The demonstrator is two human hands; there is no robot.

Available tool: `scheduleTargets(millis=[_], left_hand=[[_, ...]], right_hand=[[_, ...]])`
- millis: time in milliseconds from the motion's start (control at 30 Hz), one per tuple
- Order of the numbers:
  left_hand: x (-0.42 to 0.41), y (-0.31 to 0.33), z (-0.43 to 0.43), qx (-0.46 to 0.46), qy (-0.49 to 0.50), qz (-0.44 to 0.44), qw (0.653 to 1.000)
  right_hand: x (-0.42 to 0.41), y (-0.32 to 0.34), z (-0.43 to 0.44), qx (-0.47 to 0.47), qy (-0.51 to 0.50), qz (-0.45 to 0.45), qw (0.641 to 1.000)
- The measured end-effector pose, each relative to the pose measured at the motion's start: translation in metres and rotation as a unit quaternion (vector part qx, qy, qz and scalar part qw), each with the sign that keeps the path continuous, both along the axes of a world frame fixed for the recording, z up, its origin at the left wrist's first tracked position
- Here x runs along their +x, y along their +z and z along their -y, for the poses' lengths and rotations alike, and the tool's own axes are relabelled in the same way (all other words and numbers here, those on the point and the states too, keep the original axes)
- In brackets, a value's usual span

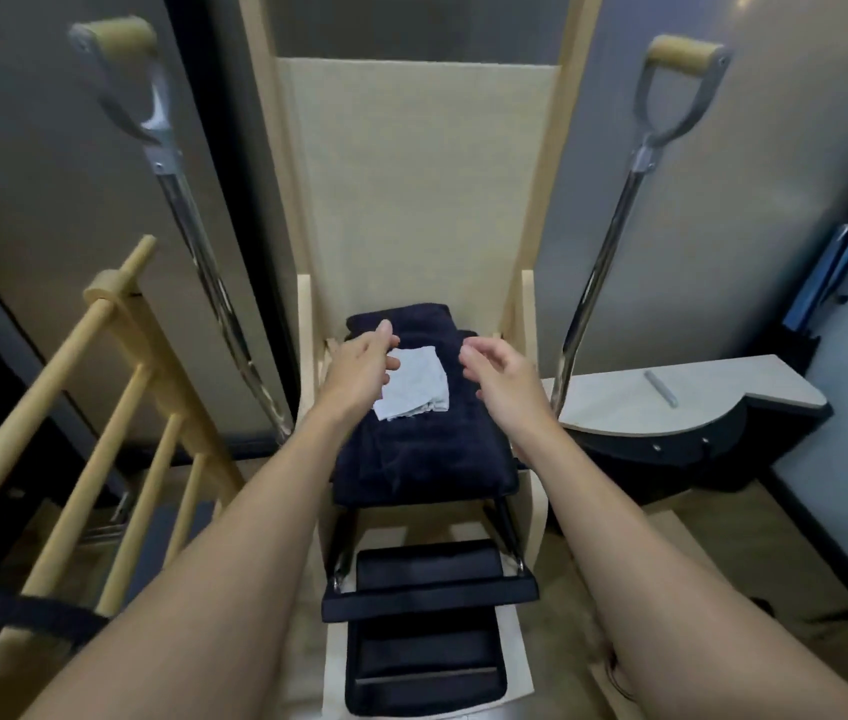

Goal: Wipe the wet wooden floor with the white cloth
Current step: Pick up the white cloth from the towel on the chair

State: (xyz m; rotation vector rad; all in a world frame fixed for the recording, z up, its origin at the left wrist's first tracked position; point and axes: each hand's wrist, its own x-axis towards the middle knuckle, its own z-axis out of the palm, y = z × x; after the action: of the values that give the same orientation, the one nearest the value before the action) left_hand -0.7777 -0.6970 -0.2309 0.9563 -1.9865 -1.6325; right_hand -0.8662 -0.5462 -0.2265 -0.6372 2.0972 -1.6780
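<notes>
We're looking down at a small white folded cloth [419, 383] lying flat on the dark navy padded seat [427, 459] of a pale wooden exercise chair [411, 189]. It isn't on the wooden floor [645, 553], which shows lower right.

Our left hand [364, 367] sits over the cloth's left edge, fingers loosely curled and thumb raised. It hides the corner, so we can't tell whether it's gripping the cloth or just hovering. Our right hand [501, 377] is just right of the cloth and clear of it, fingers relaxed and half bent, holding nothing.

Below the seat are two black padded pedals [427, 584]. Chrome poles with wooden grips lean on either side, left [193, 241] and right [614, 241]. A light wooden rung ladder [100, 433] stands at our left. On our right, a grey marker [661, 388] rests on a pale curved board [697, 402].
</notes>
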Motion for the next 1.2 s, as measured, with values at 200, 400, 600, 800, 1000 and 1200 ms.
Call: scheduleTargets(millis=[200,400,600,800,1000,1200], left_hand=[[-0.067,-0.052,0.05,0.024,-0.013,0.081,0.996],[-0.105,-0.095,0.082,-0.005,-0.019,0.152,0.988],[-0.136,-0.128,0.103,-0.057,-0.059,0.234,0.969],[-0.15,-0.116,0.111,-0.118,-0.072,0.24,0.961],[-0.171,-0.065,0.122,-0.06,-0.067,0.143,0.986],[-0.199,-0.02,0.082,0.118,-0.232,0.014,0.966]], right_hand=[[-0.065,-0.059,0.058,0.061,-0.001,0.045,0.997],[-0.12,-0.112,0.106,0.148,0.039,0.132,0.979],[-0.138,-0.151,0.145,0.347,0.036,0.098,0.932],[-0.15,-0.148,0.157,0.268,0.042,0.05,0.961],[-0.155,-0.088,0.137,0.185,0.051,-0.012,0.981],[-0.163,0.015,0.073,0.063,0.021,-0.053,0.996]])
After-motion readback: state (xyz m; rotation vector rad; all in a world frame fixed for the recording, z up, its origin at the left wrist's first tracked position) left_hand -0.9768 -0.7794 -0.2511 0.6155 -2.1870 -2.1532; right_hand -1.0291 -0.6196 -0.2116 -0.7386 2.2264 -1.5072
